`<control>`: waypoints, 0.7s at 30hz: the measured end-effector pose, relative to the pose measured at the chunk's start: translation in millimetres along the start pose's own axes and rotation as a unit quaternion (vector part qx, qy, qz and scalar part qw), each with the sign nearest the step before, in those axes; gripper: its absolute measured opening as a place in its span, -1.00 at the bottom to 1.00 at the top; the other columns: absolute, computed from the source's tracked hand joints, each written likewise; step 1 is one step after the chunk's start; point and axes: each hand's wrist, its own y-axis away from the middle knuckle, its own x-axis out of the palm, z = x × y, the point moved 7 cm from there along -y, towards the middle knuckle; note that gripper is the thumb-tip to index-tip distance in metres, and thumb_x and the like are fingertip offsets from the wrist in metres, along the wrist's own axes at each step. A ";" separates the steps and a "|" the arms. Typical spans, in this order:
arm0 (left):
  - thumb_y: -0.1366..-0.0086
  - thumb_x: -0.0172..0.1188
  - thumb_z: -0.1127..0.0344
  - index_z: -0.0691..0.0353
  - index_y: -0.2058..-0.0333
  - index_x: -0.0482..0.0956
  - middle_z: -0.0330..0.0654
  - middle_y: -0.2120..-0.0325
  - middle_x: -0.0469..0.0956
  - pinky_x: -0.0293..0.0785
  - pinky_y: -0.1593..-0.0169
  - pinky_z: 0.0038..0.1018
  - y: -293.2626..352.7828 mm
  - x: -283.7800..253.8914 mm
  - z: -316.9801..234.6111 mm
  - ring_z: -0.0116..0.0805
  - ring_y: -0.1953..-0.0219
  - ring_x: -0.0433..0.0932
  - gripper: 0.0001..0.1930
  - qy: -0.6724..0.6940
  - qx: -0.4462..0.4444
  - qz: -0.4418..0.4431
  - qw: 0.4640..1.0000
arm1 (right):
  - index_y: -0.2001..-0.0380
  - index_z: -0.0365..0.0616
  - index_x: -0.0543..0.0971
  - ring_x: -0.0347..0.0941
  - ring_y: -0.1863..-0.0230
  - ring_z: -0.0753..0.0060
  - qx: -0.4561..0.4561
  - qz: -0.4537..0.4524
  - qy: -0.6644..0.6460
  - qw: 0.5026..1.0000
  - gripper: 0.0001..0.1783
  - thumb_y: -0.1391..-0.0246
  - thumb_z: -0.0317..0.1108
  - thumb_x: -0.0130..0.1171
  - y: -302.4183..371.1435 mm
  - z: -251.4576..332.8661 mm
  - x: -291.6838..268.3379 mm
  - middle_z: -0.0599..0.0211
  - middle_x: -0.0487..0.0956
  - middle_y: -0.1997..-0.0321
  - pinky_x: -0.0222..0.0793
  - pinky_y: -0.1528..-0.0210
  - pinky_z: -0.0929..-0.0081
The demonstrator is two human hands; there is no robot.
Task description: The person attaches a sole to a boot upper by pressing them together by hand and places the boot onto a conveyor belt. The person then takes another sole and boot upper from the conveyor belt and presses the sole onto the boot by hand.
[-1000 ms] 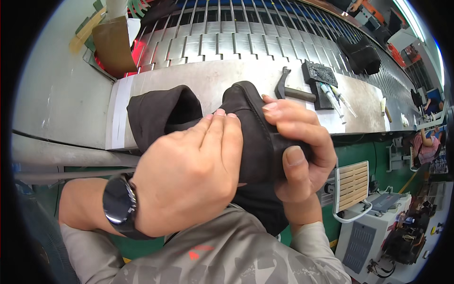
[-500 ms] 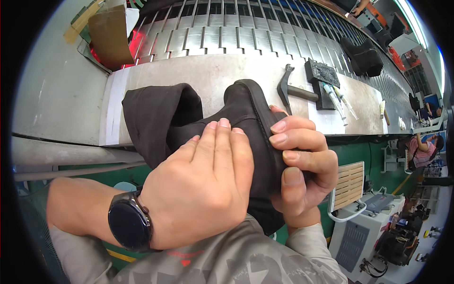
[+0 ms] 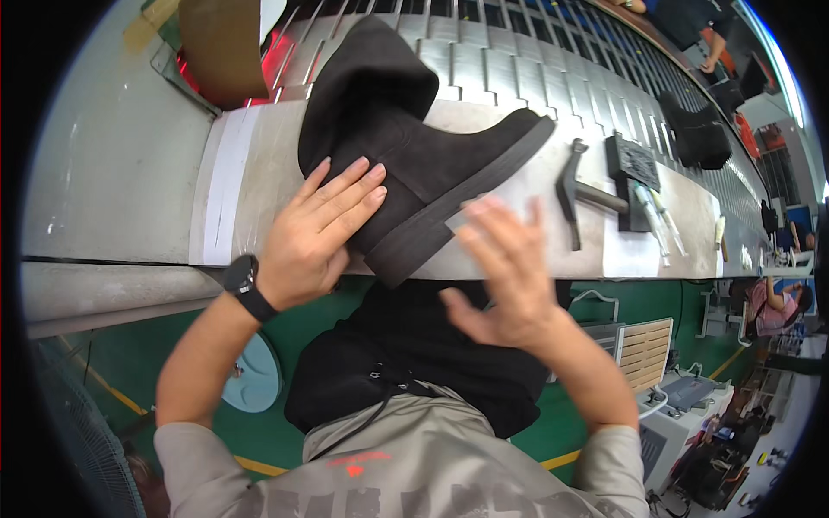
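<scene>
A black boot lies on its side across the pale bench top, its shaft toward the far conveyor, its toe pointing to the right and its sole facing me. My left hand rests flat on the boot near the heel, fingers stretched out. Off the sole, my right hand hovers with fingers spread and blurred by motion, holding nothing. To the right of the toe lies a hammer with a dark head. Beside it sits a dark block, with two syringe-like tubes next to it.
Behind the bench runs a slatted metal conveyor, carrying another black boot at the right. A brown board stands at the far left. Below the bench are a blue round stool and a slatted wooden seat. Other people are at the right.
The boot has gone from between both hands near me to lying on the bench, farther away. My right hand has let go of its sole, while my left still touches it.
</scene>
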 end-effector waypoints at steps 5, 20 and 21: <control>-0.24 0.48 -0.07 0.40 -0.51 0.27 0.30 -0.50 0.31 -0.03 -0.60 0.20 3.5 14.0 -30.5 0.31 -0.58 0.23 0.02 0.200 -0.144 -0.151 0.957 | -0.43 -0.18 0.48 0.44 -0.46 -0.18 -0.042 0.124 0.131 0.983 0.05 0.23 -0.33 0.65 -41.1 -14.7 -16.7 -0.04 0.48 -0.47 0.01 -0.61 -0.41; -0.19 0.56 -0.13 0.46 -0.41 0.40 0.33 -0.34 0.50 0.12 -0.53 0.19 6.0 39.6 -18.5 0.33 -0.42 0.47 0.00 0.150 -0.238 -0.228 0.932 | 0.20 -0.14 0.73 0.53 0.13 0.21 -0.089 0.244 -0.005 0.966 -0.63 0.19 -0.37 0.39 -113.9 -22.5 34.9 0.33 0.59 0.16 0.41 -0.09 0.06; -0.22 0.52 -0.14 0.49 -0.38 0.44 0.34 -0.30 0.54 0.13 -0.54 0.17 6.1 39.4 -18.3 0.33 -0.39 0.50 -0.04 0.144 -0.242 -0.230 0.932 | 0.20 -0.14 0.73 0.53 0.13 0.21 -0.086 0.250 -0.008 0.964 -0.63 0.19 -0.37 0.39 -112.4 -23.7 37.2 0.33 0.59 0.16 0.41 -0.09 0.06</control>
